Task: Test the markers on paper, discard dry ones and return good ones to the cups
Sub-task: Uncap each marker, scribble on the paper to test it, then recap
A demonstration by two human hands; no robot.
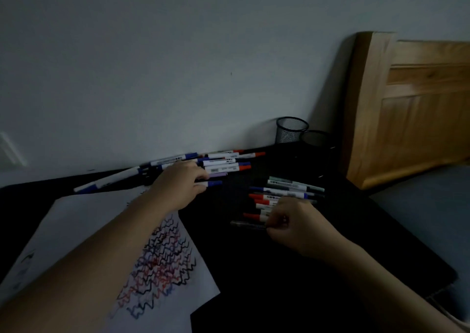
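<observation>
While the paper (76, 231) at seven o'clock is thick with red, blue and black scribbles, both mesh cups (292, 129) at one o'clock look empty, so returning seems barely begun. The left hand (178, 182) curls over a blue-capped marker (213, 183) by the far pile (218, 162); the right hand (292, 220) pinches a dark marker (246, 224) beside the near pile (284, 192).

hands (178, 182) among markers (223, 166), scribbled paper (84, 220)
</observation>
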